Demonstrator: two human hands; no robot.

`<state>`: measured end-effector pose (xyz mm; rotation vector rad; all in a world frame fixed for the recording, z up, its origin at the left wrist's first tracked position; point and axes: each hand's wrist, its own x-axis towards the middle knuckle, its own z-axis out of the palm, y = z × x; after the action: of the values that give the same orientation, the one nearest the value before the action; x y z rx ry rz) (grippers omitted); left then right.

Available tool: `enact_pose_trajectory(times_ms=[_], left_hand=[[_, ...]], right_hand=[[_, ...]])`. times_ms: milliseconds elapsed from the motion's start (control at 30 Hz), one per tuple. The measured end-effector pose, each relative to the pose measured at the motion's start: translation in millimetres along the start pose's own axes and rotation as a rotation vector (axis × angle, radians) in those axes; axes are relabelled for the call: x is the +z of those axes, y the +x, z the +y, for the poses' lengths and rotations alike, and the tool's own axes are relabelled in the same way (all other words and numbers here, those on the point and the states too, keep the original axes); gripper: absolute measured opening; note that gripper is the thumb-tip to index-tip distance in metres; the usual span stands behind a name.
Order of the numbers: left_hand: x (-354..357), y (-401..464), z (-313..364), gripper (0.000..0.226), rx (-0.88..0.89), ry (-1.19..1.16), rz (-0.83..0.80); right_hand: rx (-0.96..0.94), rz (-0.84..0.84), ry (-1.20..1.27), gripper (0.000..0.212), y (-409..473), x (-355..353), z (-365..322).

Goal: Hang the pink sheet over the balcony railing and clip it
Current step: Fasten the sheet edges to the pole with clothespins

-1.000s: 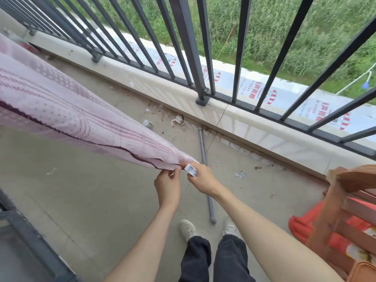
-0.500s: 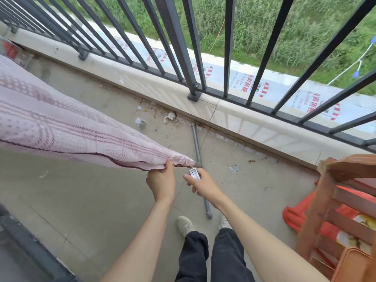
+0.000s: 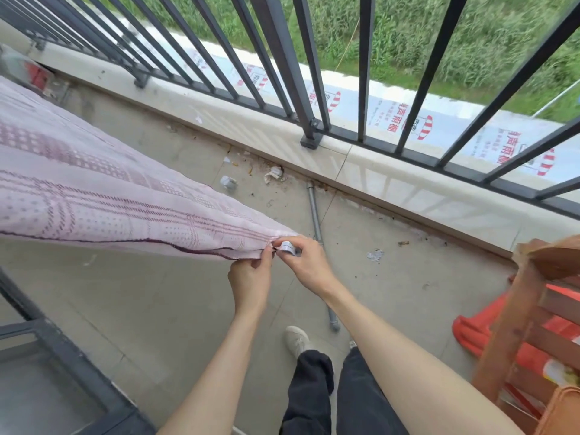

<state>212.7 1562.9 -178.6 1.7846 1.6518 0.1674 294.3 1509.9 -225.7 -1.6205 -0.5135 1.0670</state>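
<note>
The pink sheet (image 3: 94,199), patterned with darker lines and a dark hem, stretches from the left edge to a gathered corner at the centre. My left hand (image 3: 251,277) pinches that corner from below. My right hand (image 3: 309,262) holds a small white clip (image 3: 287,247) right against the corner's tip. The dark metal balcony railing (image 3: 282,58) runs across the top, well apart from the sheet's corner and both hands.
A grey pipe (image 3: 317,227) lies on the concrete floor under my hands, with litter near the curb (image 3: 376,171). A wooden chair (image 3: 533,309) and an orange bag (image 3: 474,334) stand at the right. A dark metal frame (image 3: 56,356) sits at lower left.
My right hand has brought the clip back up to the sheet's corner, after being slightly apart from it half a second ago. My left hand keeps its pinch on the corner.
</note>
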Motion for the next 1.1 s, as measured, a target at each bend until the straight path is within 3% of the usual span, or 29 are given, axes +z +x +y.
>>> enact_pose_trajectory(times_ms=[300,467,567,700,800,1100], left_hand=[[-2.8,-3.3,4.3,0.021,0.028,0.012,-0.024],[2.6,-7.2,13.2,0.019,0.102,0.037,0.048],[5.0,-6.9,16.9,0.019,0.08,0.017,0.083],[3.3,-7.2,10.2,0.028,-0.035,-0.02,0.019],[2.9,-6.4,4.8,0.034,-0.079,-0.079,-0.02],[1.0,-9.5,7.2,0.021,-0.118,-0.127,-0.039]], right_hand=[[-0.075,0.053,-0.257,0.011,8.1,7.4,9.1],[-0.079,0.08,-0.225,0.014,1.9,5.5,10.7],[-0.016,0.083,-0.124,0.012,0.8,6.6,8.6],[0.296,0.042,0.108,0.028,-16.0,-2.9,8.7],[0.43,0.018,0.211,0.036,-34.3,-5.2,19.0],[0.505,0.067,0.534,0.02,-43.5,-7.1,15.2]])
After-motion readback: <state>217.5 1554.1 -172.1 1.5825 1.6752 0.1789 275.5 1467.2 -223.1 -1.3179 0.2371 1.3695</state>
